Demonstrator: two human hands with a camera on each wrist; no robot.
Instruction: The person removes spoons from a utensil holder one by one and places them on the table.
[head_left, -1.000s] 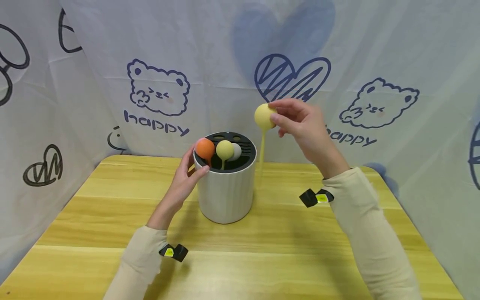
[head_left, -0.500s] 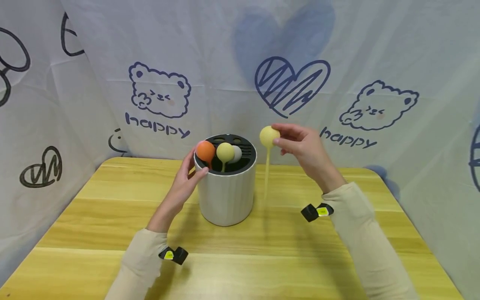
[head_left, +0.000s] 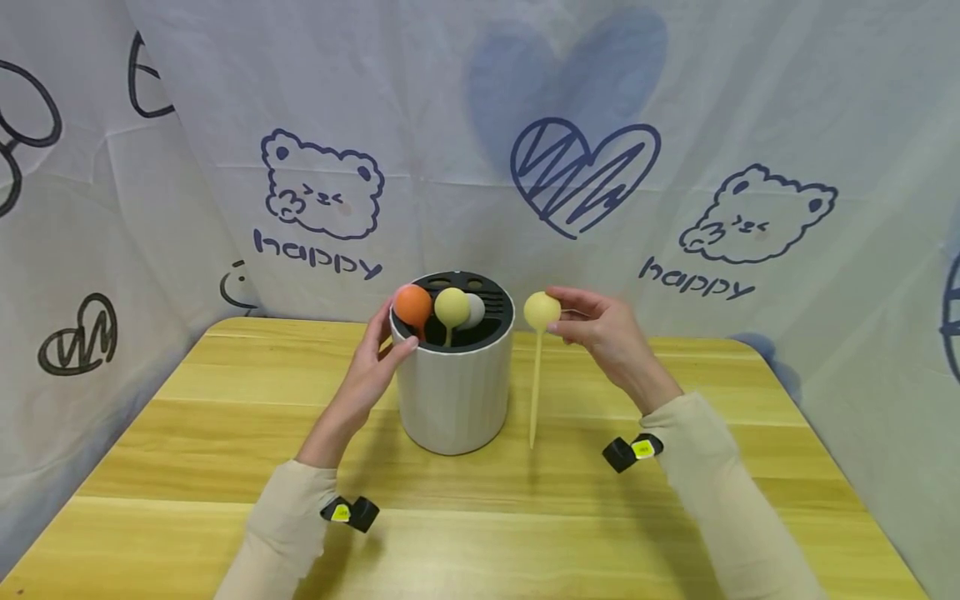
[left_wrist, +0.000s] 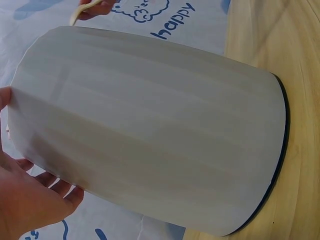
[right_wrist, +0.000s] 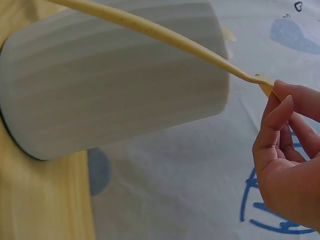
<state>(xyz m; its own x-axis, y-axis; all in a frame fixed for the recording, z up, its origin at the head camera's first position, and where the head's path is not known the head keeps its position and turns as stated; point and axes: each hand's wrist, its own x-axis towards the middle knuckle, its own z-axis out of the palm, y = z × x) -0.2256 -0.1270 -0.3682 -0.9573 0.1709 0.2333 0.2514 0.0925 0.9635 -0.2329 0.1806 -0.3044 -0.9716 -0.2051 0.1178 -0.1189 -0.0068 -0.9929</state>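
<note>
A: Head view first: where is the pale yellow utensil with a round, flat-edged head and slim straight handle (head_left: 539,315)?

B: At three o'clock of the white ribbed cylindrical holder (head_left: 453,396), a small gap between them, handle pointing to six. The right hand (head_left: 606,331) pinches its head; the left hand (head_left: 369,354) grips the holder's rim at nine. Whether the tip meets the striped wooden table (head_left: 232,450), I can't quite tell.

A: And inside the holder?

B: An orange round head (head_left: 412,305), a second pale yellow one (head_left: 452,307) and a grey one (head_left: 475,312), close together.

A: Left wrist view?

B: Fingers curl against the holder's wall. It looks smooth, so perhaps slippery; its dark base edge meets the table.

A: Right wrist view?

B: Thumb and fingertip pinch the utensil's head. I'd judge it light, smooth and fairly stiff, the handle perhaps flexing slightly; best held where head joins handle.

A: Room?

B: The holder's wall is near. In the head view, the table's right edge lies well off toward four o'clock, with patterned cloth (head_left: 450,208) behind at twelve.
</note>
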